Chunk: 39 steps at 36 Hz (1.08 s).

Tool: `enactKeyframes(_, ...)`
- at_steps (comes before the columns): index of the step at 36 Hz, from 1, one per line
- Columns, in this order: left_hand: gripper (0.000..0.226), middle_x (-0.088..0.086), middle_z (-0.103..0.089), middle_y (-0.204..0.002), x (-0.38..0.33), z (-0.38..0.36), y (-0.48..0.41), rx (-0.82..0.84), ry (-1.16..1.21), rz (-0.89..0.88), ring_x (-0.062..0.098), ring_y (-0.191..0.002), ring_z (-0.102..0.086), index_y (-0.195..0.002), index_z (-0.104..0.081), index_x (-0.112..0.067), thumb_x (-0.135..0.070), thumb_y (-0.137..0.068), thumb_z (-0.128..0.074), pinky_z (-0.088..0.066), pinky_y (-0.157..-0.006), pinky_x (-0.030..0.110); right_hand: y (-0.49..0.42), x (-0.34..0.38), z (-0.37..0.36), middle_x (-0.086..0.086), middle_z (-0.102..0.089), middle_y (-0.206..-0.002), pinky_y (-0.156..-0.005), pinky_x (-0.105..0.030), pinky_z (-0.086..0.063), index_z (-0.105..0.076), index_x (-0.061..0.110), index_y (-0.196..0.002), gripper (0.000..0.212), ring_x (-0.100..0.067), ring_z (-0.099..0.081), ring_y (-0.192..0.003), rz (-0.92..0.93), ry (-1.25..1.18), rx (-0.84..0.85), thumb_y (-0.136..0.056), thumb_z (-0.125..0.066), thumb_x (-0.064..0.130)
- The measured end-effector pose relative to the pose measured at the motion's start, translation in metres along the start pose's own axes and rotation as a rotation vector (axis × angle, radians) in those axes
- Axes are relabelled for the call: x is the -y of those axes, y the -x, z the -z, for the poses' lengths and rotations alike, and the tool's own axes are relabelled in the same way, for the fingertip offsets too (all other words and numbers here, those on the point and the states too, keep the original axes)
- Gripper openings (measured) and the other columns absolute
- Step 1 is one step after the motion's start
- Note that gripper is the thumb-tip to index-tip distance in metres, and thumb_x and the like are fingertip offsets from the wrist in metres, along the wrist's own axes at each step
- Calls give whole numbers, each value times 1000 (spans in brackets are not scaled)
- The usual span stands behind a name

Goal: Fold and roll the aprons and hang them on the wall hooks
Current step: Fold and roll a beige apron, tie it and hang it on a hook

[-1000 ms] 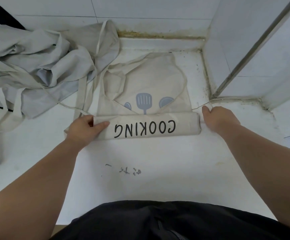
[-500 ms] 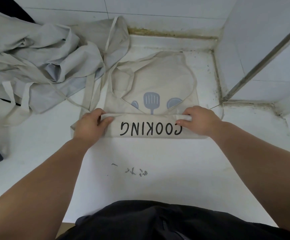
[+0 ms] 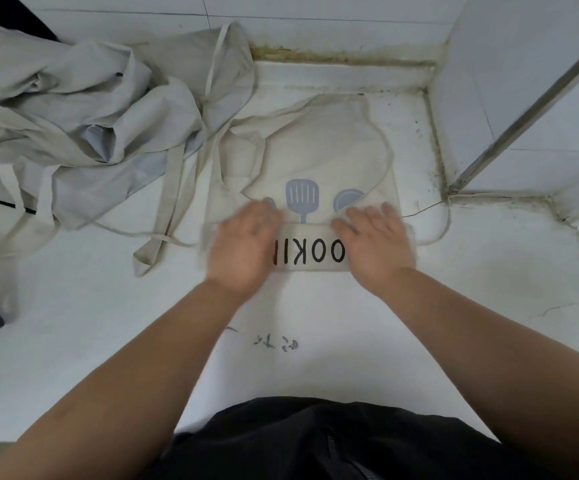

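Note:
A beige apron [image 3: 319,157] with a blue spatula print lies flat on the white counter. Its near end is rolled into a tube [image 3: 307,252] with black "COOKING" lettering, partly covered by both hands. My left hand [image 3: 244,247] presses on the roll's left half with fingers laid flat and forward. My right hand [image 3: 374,244] presses on the right half, fingers straight and spread. A thin strap [image 3: 435,233] loops out from the roll's right end.
A heap of crumpled grey-beige aprons [image 3: 73,133] with loose straps fills the left of the white counter [image 3: 315,313]. A tiled wall runs along the back, and a white corner wall [image 3: 523,116] stands at the right. Small dark marks [image 3: 276,342] are on the counter near me.
Both hands moved inward from the roll's ends onto its top; fingers went from curled around the edge to flat. The roll has advanced slightly toward the spatula print.

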<state>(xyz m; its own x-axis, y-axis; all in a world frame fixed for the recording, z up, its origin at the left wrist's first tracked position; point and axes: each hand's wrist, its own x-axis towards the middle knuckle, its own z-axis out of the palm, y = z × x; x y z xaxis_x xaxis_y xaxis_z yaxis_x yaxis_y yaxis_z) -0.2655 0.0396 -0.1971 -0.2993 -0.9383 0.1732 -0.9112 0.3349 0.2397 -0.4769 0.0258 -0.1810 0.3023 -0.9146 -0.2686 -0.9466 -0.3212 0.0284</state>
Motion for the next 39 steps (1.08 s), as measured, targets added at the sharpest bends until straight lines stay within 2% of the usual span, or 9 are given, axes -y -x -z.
enactKeyframes(3,56,1,-12,-161,-34,-11,4,404,73,-34,23,-148,-10,-152,-23,-24,-44,-99,-18,-10,-119,44,-6,11,-10,-3,-10,-157,-117,-38,3,-14,23,-150,54,-23,-13,-142,48,-159,57,-100,-22,40)
enactKeyframes(5,61,-11,14,-159,-36,-18,11,505,12,30,13,-147,15,-152,2,-33,-55,-97,-9,9,-118,40,-5,5,-21,-1,-1,-159,-118,-38,7,-4,24,-151,71,-24,-6,-144,53,-154,107,-91,-9,62)
enactKeyframes(12,68,-7,23,-158,-7,-13,18,513,-84,259,16,-145,23,-149,12,-40,-67,-90,-9,14,-116,44,-1,-11,-27,2,8,-159,-118,-38,10,2,29,-150,91,-23,2,-146,15,-129,140,-73,5,77)
enactKeyframes(18,84,-9,17,-159,4,3,18,549,-21,255,14,-146,18,-151,5,-41,-78,-83,-28,9,-118,43,10,-13,-20,3,13,-159,-118,-34,11,5,32,-150,107,-19,10,-146,3,-208,209,-70,-43,84)
enactKeyframes(27,94,-16,-17,-155,-29,16,36,468,-16,226,17,-143,-7,-147,-26,-36,-74,-68,-60,-11,-113,39,37,-15,1,13,-32,-149,-107,-33,-33,-36,29,-142,74,-18,-41,-131,54,-150,127,-83,-36,74)
enactKeyframes(30,70,-9,-37,-142,-31,23,29,516,-21,189,19,-130,-33,-137,-42,-29,-49,-75,-66,-31,-105,35,43,-16,14,8,-48,-137,-102,-35,-38,-51,29,-131,64,-16,-45,-126,51,-223,225,-86,-35,71)
enactKeyframes(33,33,-3,-54,-108,-26,36,19,617,68,186,23,-106,-53,-110,-58,-23,-19,-77,-56,-47,-87,37,43,-22,25,3,-63,-95,-84,-35,-47,-65,22,-100,54,-18,-57,-94,82,-255,275,-83,-44,69)
enactKeyframes(37,15,-4,-55,-83,-24,57,2,785,145,267,16,-83,-49,-81,-56,-23,-19,-91,-46,-39,-69,25,39,-28,36,6,-56,-75,-63,-28,-42,-57,27,-71,14,-18,-54,-77,79,-298,347,-80,-63,36)
enactKeyframes(39,15,0,-50,-83,-22,62,-7,855,240,361,16,-79,-43,-77,-51,-18,-19,-91,-47,-32,-69,26,36,-29,42,11,-49,-67,-55,-24,-35,-47,31,-59,27,-13,-50,-67,54,-325,363,-80,-61,21)
